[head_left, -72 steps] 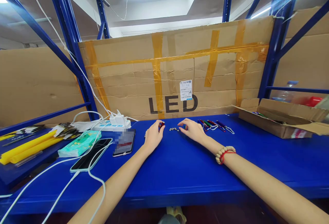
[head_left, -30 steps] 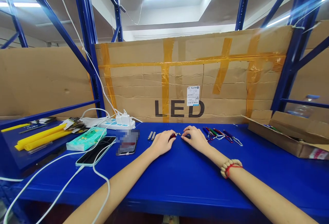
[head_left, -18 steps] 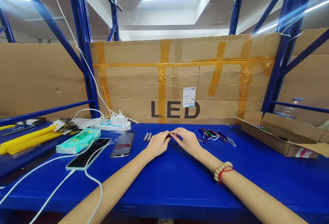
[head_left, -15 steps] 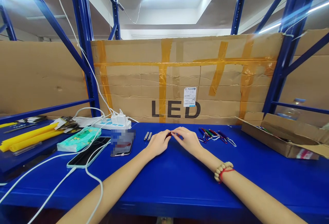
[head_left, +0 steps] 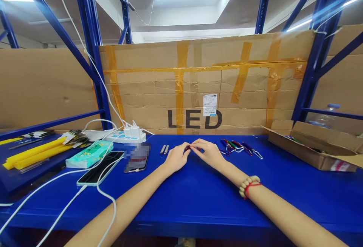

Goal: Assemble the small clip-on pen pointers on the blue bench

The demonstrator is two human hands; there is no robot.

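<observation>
My left hand (head_left: 177,158) and my right hand (head_left: 210,154) meet fingertip to fingertip above the blue table (head_left: 181,198). Pinched between them is a small dark red piece (head_left: 187,148), mostly covered by the fingers, so its kind is unclear. Two short silver cylinders (head_left: 164,149) lie just left of my left hand. To the right of my right hand sits a loose pile of slim metallic pieces (head_left: 235,146) in red, green, blue and purple, some with wire-like loops.
At left are a phone with a cable (head_left: 99,169), a second phone (head_left: 136,165), a green tissue pack (head_left: 89,154), a white power strip (head_left: 127,136) and yellow tubes (head_left: 39,152). An open cardboard box (head_left: 309,154) stands at right. A large cardboard sheet (head_left: 141,96) closes off the back.
The view has shifted slightly. Both hands keep their fingertips together on the small red piece, with little visible movement of the fingers.
</observation>
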